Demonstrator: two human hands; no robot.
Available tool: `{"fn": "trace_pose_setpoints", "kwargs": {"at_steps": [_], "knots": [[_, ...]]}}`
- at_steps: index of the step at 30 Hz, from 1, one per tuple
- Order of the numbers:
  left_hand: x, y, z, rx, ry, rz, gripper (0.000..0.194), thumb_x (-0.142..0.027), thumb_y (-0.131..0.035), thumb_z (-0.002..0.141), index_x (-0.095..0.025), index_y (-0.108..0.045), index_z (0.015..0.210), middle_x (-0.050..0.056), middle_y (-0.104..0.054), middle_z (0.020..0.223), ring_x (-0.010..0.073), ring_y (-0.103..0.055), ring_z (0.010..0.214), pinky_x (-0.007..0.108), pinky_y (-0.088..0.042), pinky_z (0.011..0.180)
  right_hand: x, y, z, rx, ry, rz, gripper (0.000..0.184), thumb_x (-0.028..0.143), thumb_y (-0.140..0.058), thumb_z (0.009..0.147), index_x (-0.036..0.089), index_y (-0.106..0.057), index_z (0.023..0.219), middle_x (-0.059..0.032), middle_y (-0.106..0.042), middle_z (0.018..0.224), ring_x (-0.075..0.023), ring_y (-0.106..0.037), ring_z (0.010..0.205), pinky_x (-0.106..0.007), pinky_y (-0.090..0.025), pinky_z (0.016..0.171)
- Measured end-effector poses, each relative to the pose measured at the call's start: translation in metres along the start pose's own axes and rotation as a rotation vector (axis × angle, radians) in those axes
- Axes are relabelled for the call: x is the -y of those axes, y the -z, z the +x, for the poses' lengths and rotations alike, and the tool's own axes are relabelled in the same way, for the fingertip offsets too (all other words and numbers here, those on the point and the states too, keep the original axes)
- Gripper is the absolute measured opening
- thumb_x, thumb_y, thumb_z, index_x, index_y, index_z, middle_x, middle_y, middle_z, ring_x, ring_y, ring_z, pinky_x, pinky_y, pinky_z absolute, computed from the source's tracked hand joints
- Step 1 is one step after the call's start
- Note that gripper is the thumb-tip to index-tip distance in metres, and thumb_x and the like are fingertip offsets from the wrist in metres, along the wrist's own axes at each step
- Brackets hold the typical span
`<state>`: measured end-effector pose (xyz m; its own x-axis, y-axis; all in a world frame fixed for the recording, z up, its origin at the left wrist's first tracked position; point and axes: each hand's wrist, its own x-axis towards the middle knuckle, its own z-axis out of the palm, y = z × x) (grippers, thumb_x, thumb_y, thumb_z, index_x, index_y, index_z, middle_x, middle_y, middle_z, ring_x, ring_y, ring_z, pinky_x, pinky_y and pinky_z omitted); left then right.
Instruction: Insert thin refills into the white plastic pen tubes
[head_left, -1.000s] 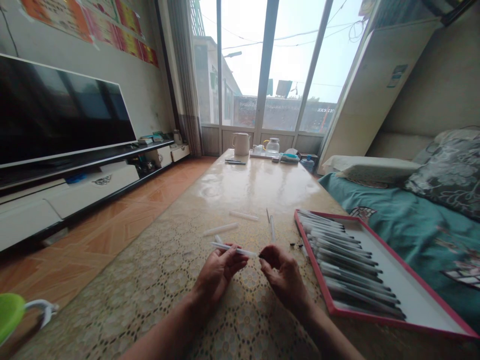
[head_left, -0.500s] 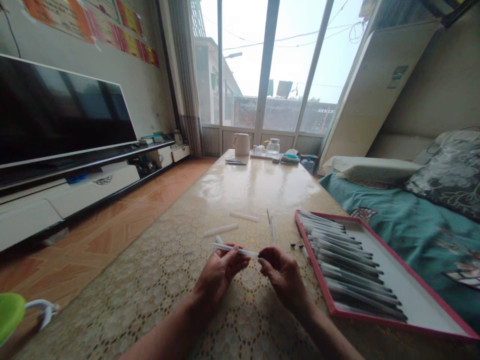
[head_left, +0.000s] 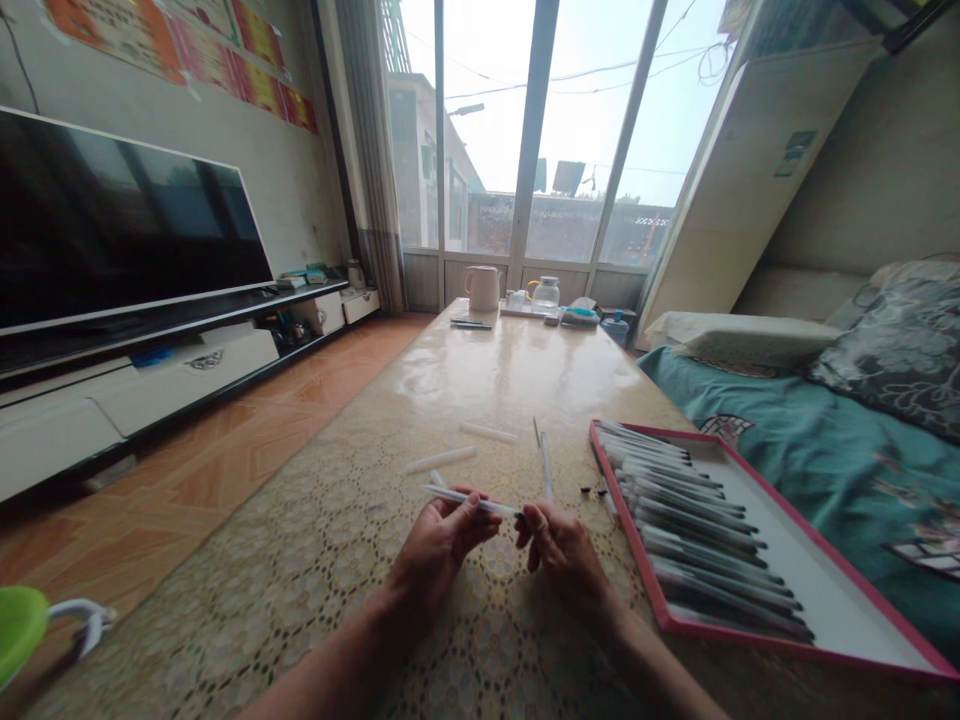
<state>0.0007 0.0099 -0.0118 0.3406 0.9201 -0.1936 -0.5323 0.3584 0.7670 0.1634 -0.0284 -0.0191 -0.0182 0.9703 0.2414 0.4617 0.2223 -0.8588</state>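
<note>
My left hand (head_left: pixel 437 545) is closed on the middle of a slim pen (head_left: pixel 496 508) with a pale, see-through barrel. Its thin tip points left and its dark end points right. At that dark end, the fingertips of my right hand (head_left: pixel 564 553) are pinched together against the pen. Beyond the hands lie two pale tubes, one nearer (head_left: pixel 442 460) and one farther (head_left: pixel 489 433). A clear pen barrel (head_left: pixel 546 465) and a thin dark refill (head_left: pixel 536 432) rest side by side. Small black plugs (head_left: pixel 586 491) lie right of them.
A pink-rimmed tray (head_left: pixel 637 555) to the right holds many pens (head_left: pixel 701 530) in a row. At the table's (head_left: pixel 495 385) far end stand a beige jug (head_left: pixel 482 288), a glass pitcher (head_left: pixel 547 293) and a tissue pack (head_left: pixel 579 316). A green object (head_left: pixel 19 625) shows at lower left.
My right hand's fingers have shifted slightly right along the pen's dark end, and the thumb has changed its angle. The left hand and the pen stay nearly in place.
</note>
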Motion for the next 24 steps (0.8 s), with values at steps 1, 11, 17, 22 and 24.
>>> {"fn": "trace_pose_setpoints", "kwargs": {"at_steps": [1,11,17,22,24], "knots": [[0.0001,0.0001,0.0003,-0.013,-0.005,-0.009,0.015,-0.019,-0.068,0.071,-0.012,-0.057,0.078,0.006,-0.068,0.07,0.0147,-0.066,0.064,0.026,-0.053,0.066,0.0003,0.0001,0.0003,0.01,0.008,-0.023,0.04,0.044,-0.032,0.09,0.016,-0.054,0.072,-0.0008,-0.059,0.06,-0.0091,-0.054,0.044,-0.019,-0.041,0.047],[-0.0001,-0.001,-0.0001,-0.024,0.021,0.011,0.014,-0.019,-0.068,0.071,-0.012,-0.058,0.078,0.007,-0.068,0.069,0.0149,-0.066,0.063,0.025,-0.054,0.064,0.0048,-0.0004,-0.0027,0.023,0.017,-0.147,0.042,0.042,-0.027,0.092,0.019,-0.049,0.065,0.001,-0.058,0.052,-0.009,-0.051,0.041,-0.018,-0.036,0.046],[-0.0012,-0.0016,0.0005,-0.025,0.002,-0.018,0.017,-0.02,-0.07,0.069,-0.012,-0.057,0.076,0.005,-0.068,0.068,0.0135,-0.066,0.063,0.025,-0.054,0.067,0.0041,0.0002,-0.0037,0.004,0.022,-0.169,0.024,0.04,-0.036,0.089,0.02,-0.048,0.087,0.0017,-0.062,0.06,-0.0112,-0.056,0.05,-0.019,-0.036,0.05],[-0.0003,0.0,0.0015,0.005,0.023,0.02,0.019,-0.022,-0.07,0.069,-0.012,-0.056,0.078,0.007,-0.069,0.07,0.0148,-0.066,0.062,0.025,-0.053,0.063,0.0051,0.0011,-0.0043,0.044,0.026,-0.224,0.038,0.039,-0.026,0.093,0.02,-0.047,0.068,0.0009,-0.06,0.055,-0.0109,-0.054,0.049,-0.019,-0.034,0.051],[0.0,0.0001,0.0017,0.001,0.02,0.019,0.019,-0.022,-0.069,0.07,-0.012,-0.056,0.079,0.007,-0.069,0.069,0.0146,-0.066,0.062,0.024,-0.053,0.063,0.0061,0.0015,-0.0043,0.04,0.022,-0.242,0.035,0.04,-0.028,0.092,0.02,-0.049,0.072,0.001,-0.061,0.056,-0.0114,-0.055,0.05,-0.019,-0.034,0.051]]}}
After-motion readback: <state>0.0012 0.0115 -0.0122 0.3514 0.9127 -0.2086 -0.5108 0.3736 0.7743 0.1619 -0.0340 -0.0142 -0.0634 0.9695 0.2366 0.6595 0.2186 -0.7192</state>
